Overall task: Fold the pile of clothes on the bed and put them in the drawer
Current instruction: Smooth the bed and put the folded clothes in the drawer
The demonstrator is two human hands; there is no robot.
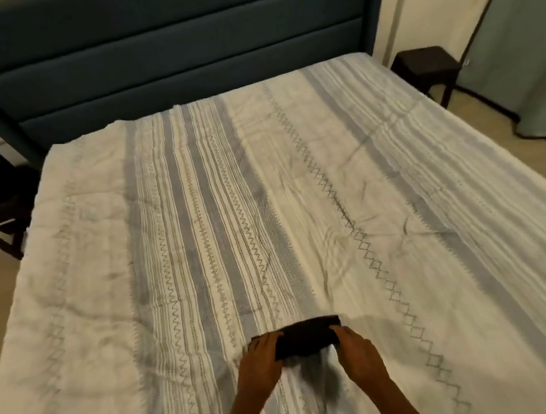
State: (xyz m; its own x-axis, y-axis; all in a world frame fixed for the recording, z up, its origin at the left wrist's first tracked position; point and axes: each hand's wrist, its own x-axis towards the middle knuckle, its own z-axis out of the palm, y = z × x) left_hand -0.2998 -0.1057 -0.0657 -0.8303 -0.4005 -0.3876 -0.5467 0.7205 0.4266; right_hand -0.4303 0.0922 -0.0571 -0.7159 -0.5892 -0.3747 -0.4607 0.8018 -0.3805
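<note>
Both hands grip one small dark garment (305,335): the left hand (261,361) curls over its end at nine o'clock, the right hand (357,349) over the end at three o'clock, likely to keep the folded bundle tight and flat. It sits at six o'clock on the bed (106,289), close to the near edge (no other clothes or drawer show in view). A nightstand (426,68) stands at two o'clock.
</note>
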